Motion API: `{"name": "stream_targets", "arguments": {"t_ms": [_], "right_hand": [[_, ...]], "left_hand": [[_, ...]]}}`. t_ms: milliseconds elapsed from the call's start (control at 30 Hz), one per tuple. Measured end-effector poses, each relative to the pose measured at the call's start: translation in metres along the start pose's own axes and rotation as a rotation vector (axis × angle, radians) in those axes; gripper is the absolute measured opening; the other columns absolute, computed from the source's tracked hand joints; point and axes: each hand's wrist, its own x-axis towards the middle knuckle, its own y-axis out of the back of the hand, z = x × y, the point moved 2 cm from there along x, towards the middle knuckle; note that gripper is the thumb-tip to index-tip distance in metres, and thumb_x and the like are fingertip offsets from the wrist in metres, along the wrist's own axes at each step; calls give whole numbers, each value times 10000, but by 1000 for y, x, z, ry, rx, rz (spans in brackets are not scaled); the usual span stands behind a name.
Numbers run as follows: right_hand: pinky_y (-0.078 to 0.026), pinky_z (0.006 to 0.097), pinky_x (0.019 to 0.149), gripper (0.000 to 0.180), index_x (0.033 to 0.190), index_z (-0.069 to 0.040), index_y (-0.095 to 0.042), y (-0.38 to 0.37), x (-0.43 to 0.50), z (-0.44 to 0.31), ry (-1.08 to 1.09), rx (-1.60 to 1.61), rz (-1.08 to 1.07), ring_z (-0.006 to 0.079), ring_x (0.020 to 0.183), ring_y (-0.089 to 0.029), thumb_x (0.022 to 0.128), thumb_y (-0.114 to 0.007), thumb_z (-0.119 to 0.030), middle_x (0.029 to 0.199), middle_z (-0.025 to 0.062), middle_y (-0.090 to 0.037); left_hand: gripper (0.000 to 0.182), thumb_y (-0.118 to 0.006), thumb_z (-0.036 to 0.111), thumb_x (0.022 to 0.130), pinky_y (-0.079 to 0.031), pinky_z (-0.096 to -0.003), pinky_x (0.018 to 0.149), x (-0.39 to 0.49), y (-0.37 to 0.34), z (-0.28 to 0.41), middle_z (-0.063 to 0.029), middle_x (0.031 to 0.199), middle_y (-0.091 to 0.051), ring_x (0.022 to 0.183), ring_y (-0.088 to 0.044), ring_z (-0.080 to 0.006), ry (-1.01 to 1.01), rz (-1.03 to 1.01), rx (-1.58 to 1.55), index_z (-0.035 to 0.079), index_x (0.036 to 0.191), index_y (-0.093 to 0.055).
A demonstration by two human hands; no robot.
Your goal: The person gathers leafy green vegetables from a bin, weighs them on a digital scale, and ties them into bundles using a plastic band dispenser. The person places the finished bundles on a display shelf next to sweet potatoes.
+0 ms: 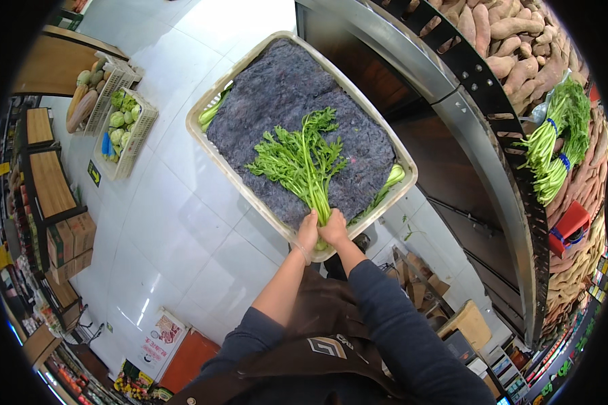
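Observation:
A loose bunch of leafy greens point(309, 172) with serrated leaves is gripped by its pale stems between both my hands. My left hand point(307, 232) closes on the stems from the left, and my right hand point(333, 228) from the right. The bunch lies over a dark grey fibrous blanket point(299, 81), its leaves pointing away from me. That blanket covers most of a cream plastic crate point(357, 96). Green stalks point(396, 174) poke out at the crate's right corner, and more stalks point(209, 117) show at its left corner. Stem ends show just below my hands.
On the right, sweet potatoes point(517, 30) fill a curved display stand point(486, 131). Two blue-banded green bundles point(557, 147) and a red tape dispenser point(570, 228) rest on them. Crates of cabbages point(119, 121) and melons point(88, 91) stand on the floor at left. Cardboard boxes point(73, 240) sit by shelves.

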Motion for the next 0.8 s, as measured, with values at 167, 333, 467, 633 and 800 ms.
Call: {"name": "stream_targets", "arguments": {"t_ms": [167, 333, 467, 633, 800], "right_hand": [[-439, 466, 937, 475, 1100, -49, -448, 6, -13, -7, 202, -113, 128, 399, 1184, -495, 777, -727, -256, 1203, 238, -523], [-484, 503, 788, 416, 1062, -30, -413, 39, -41, -18, 235, 285, -35, 449, 933, -612, 808, -692, -206, 986, 276, -623], [-495, 499, 765, 423, 1128, -31, -419, 84, -96, -35, 330, 147, 7, 473, 910, -607, 820, -671, -177, 1005, 293, -618], [-512, 480, 761, 548, 1289, -57, -411, 133, -188, -27, 460, 71, 239, 466, 931, -612, 822, -677, -166, 1041, 265, -630], [-524, 410, 785, 544, 1285, -57, -427, 172, -253, 1, 484, 288, 384, 370, 934, -667, 844, -711, -204, 1067, 213, -648]], "left_hand": [[540, -380, 445, 1031, -425, -317, 886, 8, 11, 11, -88, 1057, -655, 986, -572, -177, 22, -77, 312, -27, 1115, -630], [497, -478, 428, 1008, -431, -286, 890, -11, 12, 45, -63, 1117, -645, 1005, -570, -135, -22, -149, 182, -14, 1195, -606], [480, -490, 458, 997, -439, -348, 982, -63, -11, 88, -87, 1219, -612, 1164, -541, -185, 142, -301, -411, 40, 1214, -584], [353, -543, 367, 983, -457, -434, 1016, -118, -60, 125, -67, 1022, -665, 1138, -592, -250, 163, -627, -690, 61, 1156, -573], [224, -512, 299, 1004, -440, -431, 1051, -164, -109, 150, 0, 758, -509, 871, -627, -209, 100, -782, -583, 76, 1002, -535]]}}
